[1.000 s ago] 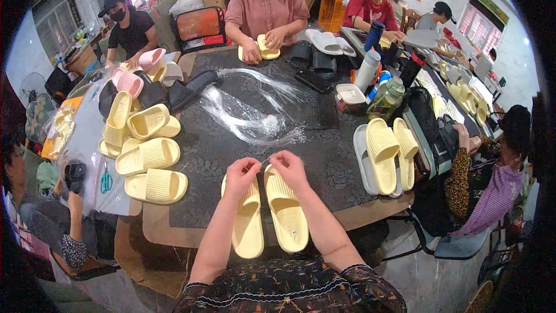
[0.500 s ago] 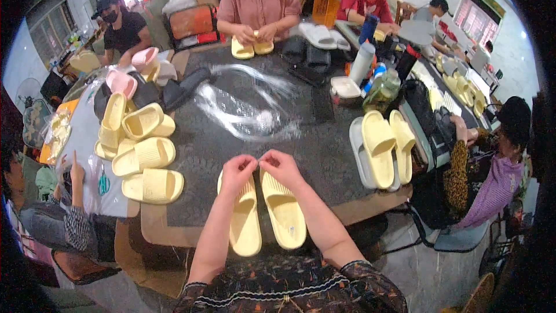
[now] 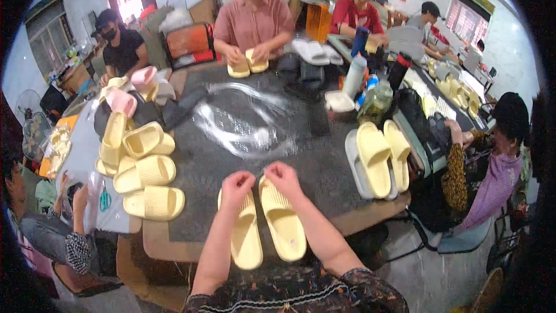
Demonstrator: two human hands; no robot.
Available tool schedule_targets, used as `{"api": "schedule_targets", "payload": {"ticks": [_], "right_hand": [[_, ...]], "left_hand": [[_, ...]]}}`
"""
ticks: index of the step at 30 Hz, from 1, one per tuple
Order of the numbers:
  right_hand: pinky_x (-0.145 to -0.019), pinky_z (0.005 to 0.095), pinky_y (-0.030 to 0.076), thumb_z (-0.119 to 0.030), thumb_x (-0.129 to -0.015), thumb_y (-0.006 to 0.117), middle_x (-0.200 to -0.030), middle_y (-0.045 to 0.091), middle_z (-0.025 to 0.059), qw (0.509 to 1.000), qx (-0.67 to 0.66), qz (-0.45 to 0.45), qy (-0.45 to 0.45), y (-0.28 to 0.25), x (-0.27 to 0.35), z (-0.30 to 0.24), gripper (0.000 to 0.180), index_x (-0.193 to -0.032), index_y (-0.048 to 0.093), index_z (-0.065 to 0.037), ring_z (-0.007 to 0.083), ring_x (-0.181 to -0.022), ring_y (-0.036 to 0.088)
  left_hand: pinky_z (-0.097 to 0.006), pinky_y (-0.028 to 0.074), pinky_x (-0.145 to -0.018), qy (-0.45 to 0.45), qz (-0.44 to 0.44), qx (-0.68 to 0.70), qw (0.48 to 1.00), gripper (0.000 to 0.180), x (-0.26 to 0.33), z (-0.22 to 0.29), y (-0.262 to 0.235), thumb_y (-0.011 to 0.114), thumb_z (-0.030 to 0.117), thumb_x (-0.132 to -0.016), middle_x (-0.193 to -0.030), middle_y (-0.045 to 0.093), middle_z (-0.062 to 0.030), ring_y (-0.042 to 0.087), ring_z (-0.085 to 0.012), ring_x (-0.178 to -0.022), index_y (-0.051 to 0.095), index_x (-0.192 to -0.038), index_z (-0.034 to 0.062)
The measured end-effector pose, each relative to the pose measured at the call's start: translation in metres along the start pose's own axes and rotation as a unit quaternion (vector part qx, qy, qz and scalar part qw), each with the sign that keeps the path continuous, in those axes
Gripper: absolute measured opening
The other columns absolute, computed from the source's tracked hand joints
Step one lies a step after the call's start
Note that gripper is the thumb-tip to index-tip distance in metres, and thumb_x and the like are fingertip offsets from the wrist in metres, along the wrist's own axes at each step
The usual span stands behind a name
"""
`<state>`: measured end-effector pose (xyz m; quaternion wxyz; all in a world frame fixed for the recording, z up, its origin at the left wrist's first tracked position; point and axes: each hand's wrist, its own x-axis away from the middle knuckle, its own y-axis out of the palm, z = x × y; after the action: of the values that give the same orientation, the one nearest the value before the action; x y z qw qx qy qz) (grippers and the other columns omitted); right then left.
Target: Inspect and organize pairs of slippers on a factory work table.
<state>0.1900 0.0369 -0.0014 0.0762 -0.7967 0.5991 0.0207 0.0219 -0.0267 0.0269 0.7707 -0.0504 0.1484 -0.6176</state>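
Both sets of fingers are pinched shut on the far ends of a pair of pale yellow slippers: the left hand (image 3: 236, 184) on the left slipper (image 3: 246, 232), the right hand (image 3: 282, 175) on the right slipper (image 3: 282, 220) — apparently to keep the two aligned. The pair lies soles-down at the bench's (image 3: 324, 162) near edge — bare dark surface stretches beyond it to a clear plastic bag (image 3: 243, 119).

Two pale yellow slippers (image 3: 265, 226) lie side by side, soles down, on the dark table's near edge.
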Motion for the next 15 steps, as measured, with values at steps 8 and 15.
{"api": "schedule_targets", "payload": {"ticks": [8, 15], "right_hand": [[-0.064, 0.0221, 0.046, -0.016, -0.084, 0.068, -0.077, 0.063, -0.0014, 0.997, 0.04, -0.06, -0.012, 0.003, -0.004, -0.005, 0.014, -0.089, 0.065, -0.004, 0.0042, -0.069, 0.055], [-0.065, 0.0217, 0.047, -0.014, -0.085, 0.066, -0.077, 0.062, -0.0025, 0.993, 0.083, -0.087, -0.022, 0.005, 0.005, -0.016, 0.012, -0.088, 0.064, -0.003, 0.0041, -0.071, 0.056]], "left_hand": [[-0.024, 0.046, -0.061, -0.013, -0.001, 0.004, 1.0, 0.014, -0.009, -0.005, 0.001, 0.067, 0.012, -0.083, -0.072, 0.064, -0.0004, 0.055, -0.0064, -0.064, 0.067, -0.089, 0.0003], [-0.023, 0.046, -0.06, -0.012, -0.018, 0.002, 1.0, 0.013, -0.002, -0.004, -0.001, 0.066, 0.012, -0.083, -0.071, 0.062, -0.0005, 0.054, -0.0065, -0.063, 0.068, -0.089, 0.0006]]}}
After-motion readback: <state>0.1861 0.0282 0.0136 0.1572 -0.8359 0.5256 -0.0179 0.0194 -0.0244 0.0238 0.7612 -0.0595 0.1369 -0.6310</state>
